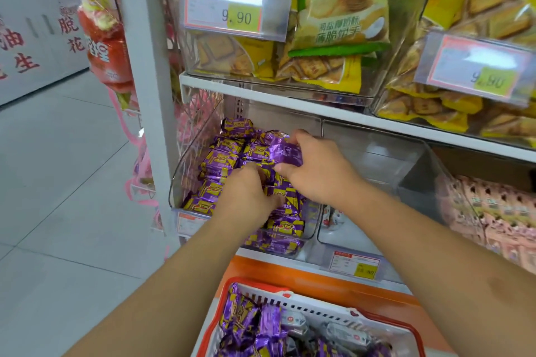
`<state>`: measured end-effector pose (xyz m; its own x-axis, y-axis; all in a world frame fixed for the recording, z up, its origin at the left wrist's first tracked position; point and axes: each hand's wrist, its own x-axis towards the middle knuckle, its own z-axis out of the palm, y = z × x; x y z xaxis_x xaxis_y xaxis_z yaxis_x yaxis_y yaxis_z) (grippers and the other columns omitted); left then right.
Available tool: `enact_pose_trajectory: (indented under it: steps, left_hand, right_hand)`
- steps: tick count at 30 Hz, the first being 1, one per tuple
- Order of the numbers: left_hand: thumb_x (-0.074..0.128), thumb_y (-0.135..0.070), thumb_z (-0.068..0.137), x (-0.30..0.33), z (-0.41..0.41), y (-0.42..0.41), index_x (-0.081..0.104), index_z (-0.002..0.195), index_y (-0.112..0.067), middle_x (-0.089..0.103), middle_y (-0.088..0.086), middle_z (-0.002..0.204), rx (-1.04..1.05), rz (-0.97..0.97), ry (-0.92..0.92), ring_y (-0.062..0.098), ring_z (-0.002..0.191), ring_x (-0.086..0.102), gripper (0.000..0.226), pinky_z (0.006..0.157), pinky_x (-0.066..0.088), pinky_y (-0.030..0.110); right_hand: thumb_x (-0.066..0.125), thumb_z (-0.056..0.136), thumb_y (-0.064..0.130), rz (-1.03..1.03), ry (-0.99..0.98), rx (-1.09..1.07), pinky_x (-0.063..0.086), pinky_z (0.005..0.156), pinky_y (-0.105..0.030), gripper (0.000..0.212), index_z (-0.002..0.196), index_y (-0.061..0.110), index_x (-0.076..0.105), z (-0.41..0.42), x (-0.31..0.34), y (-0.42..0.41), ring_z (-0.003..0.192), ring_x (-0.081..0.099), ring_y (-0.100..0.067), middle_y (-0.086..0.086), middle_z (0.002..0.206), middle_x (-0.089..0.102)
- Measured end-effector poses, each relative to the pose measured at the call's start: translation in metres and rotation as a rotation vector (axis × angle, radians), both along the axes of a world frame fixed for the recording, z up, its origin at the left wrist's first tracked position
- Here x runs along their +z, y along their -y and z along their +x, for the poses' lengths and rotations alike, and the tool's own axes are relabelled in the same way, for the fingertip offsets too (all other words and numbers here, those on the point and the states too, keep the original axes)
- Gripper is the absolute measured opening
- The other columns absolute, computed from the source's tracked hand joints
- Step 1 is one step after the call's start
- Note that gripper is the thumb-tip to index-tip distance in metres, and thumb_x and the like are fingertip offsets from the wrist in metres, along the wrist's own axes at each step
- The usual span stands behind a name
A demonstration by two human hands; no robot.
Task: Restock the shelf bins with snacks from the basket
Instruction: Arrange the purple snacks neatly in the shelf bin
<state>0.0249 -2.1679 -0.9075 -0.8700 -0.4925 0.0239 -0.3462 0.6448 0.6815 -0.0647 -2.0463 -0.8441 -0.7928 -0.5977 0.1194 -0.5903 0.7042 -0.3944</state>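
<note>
A clear shelf bin (pixel 179 171) on the lower shelf is heaped with purple-and-yellow snack packets (pixel 223 153). My right hand (pixel 316 168) is over the bin and grips a purple packet (pixel 285 151) between thumb and fingers. My left hand (pixel 246 191) lies on the pile with its fingers curled down among the packets; whether it holds one is hidden. Below, a red-rimmed white basket (pixel 290 295) holds more purple packets (pixel 246 319) and some grey-white ones (pixel 345 333).
To the right of the purple bin, a clear bin (pixel 377 159) looks almost bare, and beyond it stands a bin of pink packets (pixel 499 211). The upper shelf carries bins of yellow and green cracker bags (pixel 333 9) with price tags. A white upright (pixel 150 66) and grey floor lie left.
</note>
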Motion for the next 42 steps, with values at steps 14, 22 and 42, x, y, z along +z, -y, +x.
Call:
enact_pose_trajectory:
  steps: [14, 22, 42]
  left_hand:
    - [0.059, -0.043, 0.098, -0.003, 0.0, -0.007, 0.065, 0.088, -0.017, 0.07, 0.006, 0.081, -0.085, -0.083, 0.091, 0.03, 0.084, 0.066, 0.029, 0.07, 0.055, 0.038]
    - [0.05, -0.033, 0.108, 0.04, 0.019, 0.01, 0.07, 0.109, -0.005, 0.078, 0.018, 0.094, 0.119, 1.069, -0.167, 0.033, 0.089, 0.076, 0.034, 0.081, 0.062, 0.047]
    - [0.081, -0.051, 0.08, 0.016, 0.03, 0.042, 0.063, 0.087, -0.022, 0.068, 0.001, 0.082, 0.252, 0.204, -0.002, 0.026, 0.084, 0.066, 0.035, 0.076, 0.052, 0.033]
  right_hand:
    - [0.079, 0.086, 0.037, -0.17, 0.133, 0.018, 0.05, 0.09, -0.031, 0.051, 0.131, 0.027, 0.059, -0.001, -0.01, -0.003, 0.101, 0.064, -0.017, 0.001, 0.122, 0.06]
    - [0.055, 0.103, 0.0, -0.888, 0.928, 0.083, 0.056, 0.093, -0.033, 0.032, 0.127, 0.02, 0.06, 0.025, -0.001, 0.0, 0.096, 0.07, -0.017, -0.002, 0.106, 0.075]
    - [0.082, 0.082, 0.026, 0.204, 0.059, 0.118, 0.053, 0.096, -0.042, 0.056, 0.13, 0.024, 0.052, 0.041, -0.02, 0.01, 0.118, 0.054, -0.022, 0.001, 0.126, 0.051]
